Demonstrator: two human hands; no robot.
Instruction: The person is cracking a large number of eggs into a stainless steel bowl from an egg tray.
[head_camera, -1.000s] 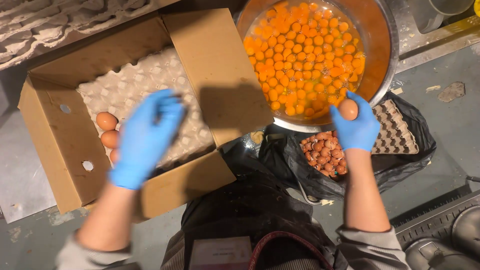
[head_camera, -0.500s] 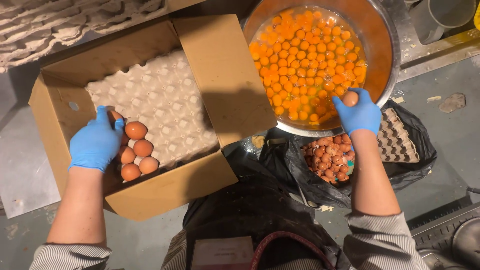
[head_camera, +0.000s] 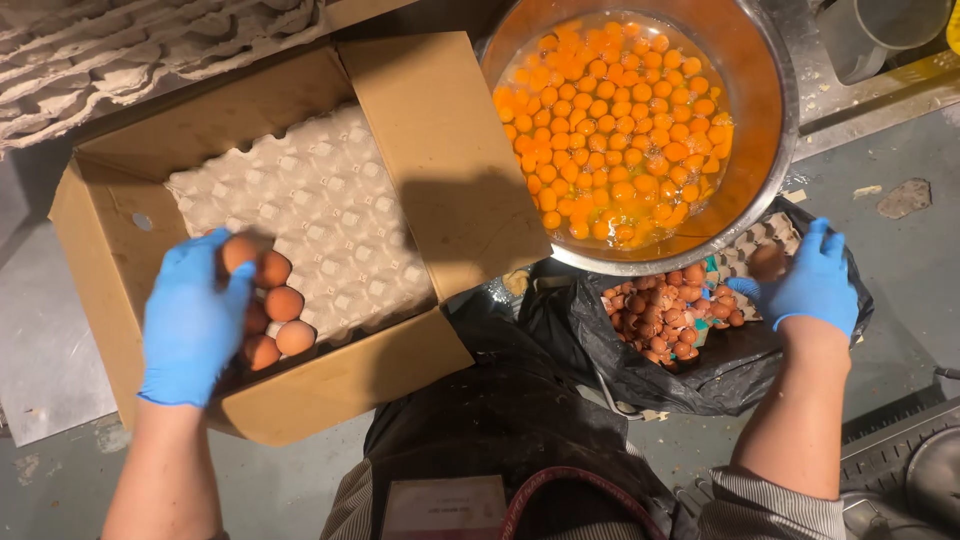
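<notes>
An egg is grasped by the left hand in the box, while the right hand holds a shell over the bag.

Shiny metal bowl — matt cardboard box, glossy black plastic bag.

You are looking at five whole eggs sitting in one cardboard box on the left, one metal bowl lying far right, and one black bag near it.
</notes>
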